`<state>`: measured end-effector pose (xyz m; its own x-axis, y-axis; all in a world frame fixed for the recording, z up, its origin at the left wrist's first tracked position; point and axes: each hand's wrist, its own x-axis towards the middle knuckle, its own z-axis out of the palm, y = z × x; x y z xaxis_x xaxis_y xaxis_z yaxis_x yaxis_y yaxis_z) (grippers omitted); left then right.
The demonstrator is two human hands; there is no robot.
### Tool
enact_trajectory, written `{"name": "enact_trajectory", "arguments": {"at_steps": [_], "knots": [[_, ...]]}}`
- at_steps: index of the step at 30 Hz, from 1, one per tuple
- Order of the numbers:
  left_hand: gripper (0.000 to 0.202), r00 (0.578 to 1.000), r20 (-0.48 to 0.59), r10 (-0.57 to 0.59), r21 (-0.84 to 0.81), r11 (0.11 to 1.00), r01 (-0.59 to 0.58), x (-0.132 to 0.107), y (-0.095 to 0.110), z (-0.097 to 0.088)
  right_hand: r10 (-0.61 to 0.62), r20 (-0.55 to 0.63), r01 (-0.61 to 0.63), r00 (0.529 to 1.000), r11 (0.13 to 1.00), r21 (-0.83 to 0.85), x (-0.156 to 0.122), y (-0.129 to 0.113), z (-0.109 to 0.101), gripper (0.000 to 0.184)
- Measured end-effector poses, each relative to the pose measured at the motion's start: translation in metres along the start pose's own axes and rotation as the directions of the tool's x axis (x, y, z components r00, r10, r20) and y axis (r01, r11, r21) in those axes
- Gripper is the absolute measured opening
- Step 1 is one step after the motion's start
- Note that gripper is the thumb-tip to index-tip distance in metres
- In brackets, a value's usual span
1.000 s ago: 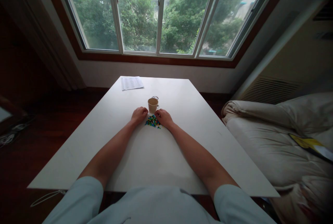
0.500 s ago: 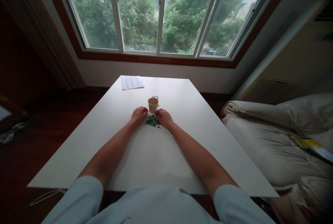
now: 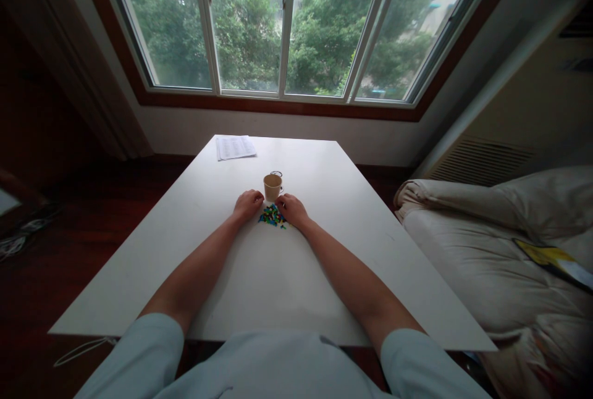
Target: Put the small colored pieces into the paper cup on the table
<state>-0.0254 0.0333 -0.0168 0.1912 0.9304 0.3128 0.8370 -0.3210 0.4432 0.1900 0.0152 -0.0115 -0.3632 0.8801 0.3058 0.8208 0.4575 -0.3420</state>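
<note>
A small pile of tiny coloured pieces [image 3: 272, 214], mostly green, blue and dark with some yellow, lies on the white table [image 3: 278, 288]. Just behind it stands an upright light-brown paper cup [image 3: 273, 188]; its inside shows no contents I can make out. My left hand [image 3: 249, 203] rests at the left of the pile, fingers curled together near the cup's base. On the other side my right hand [image 3: 293, 209] is curled too, its fingertips down at the pile's upper right edge, close to the cup. Anything inside either hand's fingers is hidden or too small to see.
A thin dark ring-shaped item [image 3: 277, 173] shows behind the cup. Printed sheets [image 3: 236, 147] lie at the table's far left corner. A padded beige sofa [image 3: 454, 251] stands to the right, and a window [image 3: 282, 28] is beyond the table.
</note>
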Motion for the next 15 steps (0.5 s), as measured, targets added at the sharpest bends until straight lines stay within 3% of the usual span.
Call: {"name": "enact_trajectory", "arguments": {"at_steps": [15], "knots": [[0.022,1.0,-0.011,0.01,-0.006,1.0,-0.01,0.0006,-0.0006,0.001,0.012,-0.026,-0.013,1.0,0.998,-0.057,-0.0048,-0.0042,-0.0023,0.018]]}}
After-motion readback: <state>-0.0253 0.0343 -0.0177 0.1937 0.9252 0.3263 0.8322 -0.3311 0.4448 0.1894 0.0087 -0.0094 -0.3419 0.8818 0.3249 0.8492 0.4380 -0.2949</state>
